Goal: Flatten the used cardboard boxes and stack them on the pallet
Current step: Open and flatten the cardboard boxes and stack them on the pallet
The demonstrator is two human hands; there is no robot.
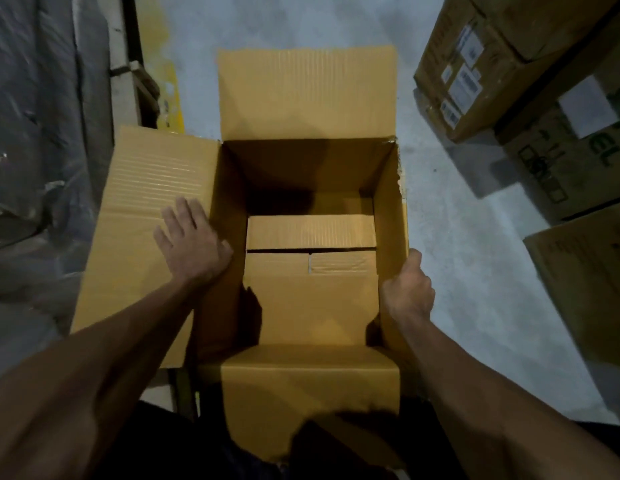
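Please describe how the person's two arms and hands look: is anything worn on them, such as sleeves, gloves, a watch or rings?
Both forearms are bare up to the frame edge, with no sleeve in view. The left hand and the right hand wear no gloves. No watch, bracelet or ring shows on either; the right hand's fingers are hidden.

Dim light, soft blur, wide-angle edge distortion

Open box (310,306): matt brown corrugated cardboard, ribbed flaps. Floor (457,254): rough grey concrete. Left bundle (41,116): glossy plastic wrap.
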